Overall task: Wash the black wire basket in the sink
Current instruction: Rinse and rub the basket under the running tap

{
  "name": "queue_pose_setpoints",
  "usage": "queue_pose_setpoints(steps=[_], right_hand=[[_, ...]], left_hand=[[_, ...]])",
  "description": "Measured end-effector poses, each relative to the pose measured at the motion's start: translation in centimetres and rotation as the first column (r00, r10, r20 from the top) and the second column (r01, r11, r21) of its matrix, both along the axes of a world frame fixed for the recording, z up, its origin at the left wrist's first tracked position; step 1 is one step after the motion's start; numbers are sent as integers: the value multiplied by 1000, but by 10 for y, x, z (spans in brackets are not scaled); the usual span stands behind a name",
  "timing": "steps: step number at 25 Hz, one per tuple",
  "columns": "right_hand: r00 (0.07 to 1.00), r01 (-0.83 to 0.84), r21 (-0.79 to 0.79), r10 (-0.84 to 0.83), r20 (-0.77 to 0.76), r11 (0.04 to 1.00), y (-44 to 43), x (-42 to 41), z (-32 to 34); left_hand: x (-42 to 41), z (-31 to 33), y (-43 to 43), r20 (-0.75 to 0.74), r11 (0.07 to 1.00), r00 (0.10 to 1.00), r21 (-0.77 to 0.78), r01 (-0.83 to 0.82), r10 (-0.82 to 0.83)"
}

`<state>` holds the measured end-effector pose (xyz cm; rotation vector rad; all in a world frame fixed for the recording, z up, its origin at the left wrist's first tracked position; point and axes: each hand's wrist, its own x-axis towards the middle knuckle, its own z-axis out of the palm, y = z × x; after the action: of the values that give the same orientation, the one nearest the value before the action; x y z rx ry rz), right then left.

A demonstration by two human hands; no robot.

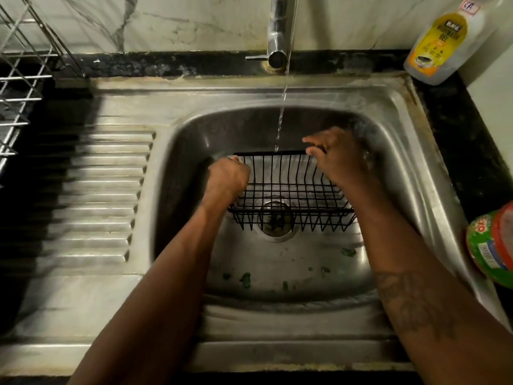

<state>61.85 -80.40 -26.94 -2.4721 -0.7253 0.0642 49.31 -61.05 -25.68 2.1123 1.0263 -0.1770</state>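
both hands gripping basket under running tap

gripped at both ends: left hand (229, 176) fisted, fingers curled round the left end of the black wire basket (291, 190); right hand (336, 157) hooked over the right corner of the far rim, fingers bent round the wire, fingertips a bit blurred. held inside the bowl of the sink (388, 129), right over the drain (276, 220), far wall of wires raised toward the back, near edge low. can't tell whether touching the sink floor. thin water stream (280, 120) falling from the tap (277, 37) onto the far rim, between the two hands. small green scraps (245, 280) on the sink floor, nearer than the basket and apart from it. left of the bowl, ribbed drainboard (105, 190); beyond that, at the left edge, a metal dish rack (19, 79). back right corner on the dark counter, dishwash gel bottle (441, 43) with yellow label, leaning against the wall. right edge, partly cut off, a green and red container (491, 245) just beside the sink rim. both forearms bare, reaching in from the bottom.
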Motion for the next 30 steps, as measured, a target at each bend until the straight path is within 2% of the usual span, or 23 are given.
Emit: queue_pose_setpoints(steps=[1, 2, 3, 4, 5, 6, 8, 10, 13, 16, 17, 18, 20, 22, 24, 26, 28, 30], right_hand=[[999, -36, 82, 37, -19, 996, 11, -6, 1], [987, -42, 194, 70, -143, 980, 22, -10, 1], [932, 4, 284, 100, -349, 959, 32, -12, 1], [822, 75, 330, 129, -555, 941, 40, -12, 0], [703, 134, 324, 141, -698, 936, 46, -12, -1], [647, 149, 292, 130, -752, 945, 51, -10, -5], [642, 104, 237, 117, -758, 966, 59, -5, -10], [601, -3, 153, 124, -789, 988, 64, -4, -10], [668, -226, -104, 76, -740, 969, 71, -8, -11], [784, -135, -71, 62, -618, 988, 98, -24, -13], [819, -163, -63, 100, -564, 985, 109, -30, -11], [832, -216, -71, 145, -536, 974, 116, -35, -12], [801, -279, -115, 164, -575, 953, 108, -31, -13], [779, -235, -184, 71, -623, 955, 72, -11, -8], [780, -106, -231, -63, -623, 967, 31, 9, -8], [858, -104, -345, -90, -505, 933, 22, 14, -8], [937, -186, -474, 10, -350, 860, 48, -1, -14], [960, -134, -473, -3, -278, 871, 78, -17, -12]], left_hand=[[1, -1, 2, -1, 996, 1000, -84, -30, 30], [1, 2, 3, -12, 987, 998, -149, -61, 60], [3, 3, 7, -6, 962, 991, -238, -131, 134], [6, 6, 6, -17, 946, 987, -283, -156, 158], [6, 4, 6, -32, 939, 984, -296, -175, 174], [5, 5, 5, -56, 932, 983, -311, -186, 177], [6, 2, 8, -54, 895, 975, -389, -217, 213], [8, -2, 14, -64, 811, 957, -517, -275, 283], [10, -9, 16, -87, 747, 943, -588, -309, 321], [16, -9, 8, -86, 788, 947, -535, -305, 309], [17, -9, 5, -95, 813, 952, -501, -297, 290], [18, -8, 3, -101, 828, 955, -478, -294, 280], [19, -7, 4, -103, 820, 957, -495, -286, 272], [17, -8, 6, -93, 806, 953, -515, -292, 287], [13, -10, 5, -83, 798, 949, -522, -301, 304], [12, -11, 1, -66, 793, 947, -531, -299, 314], [12, -9, -1, -60, 803, 944, -509, -309, 324], [10, -5, -2, -56, 818, 942, -481, -316, 330]])
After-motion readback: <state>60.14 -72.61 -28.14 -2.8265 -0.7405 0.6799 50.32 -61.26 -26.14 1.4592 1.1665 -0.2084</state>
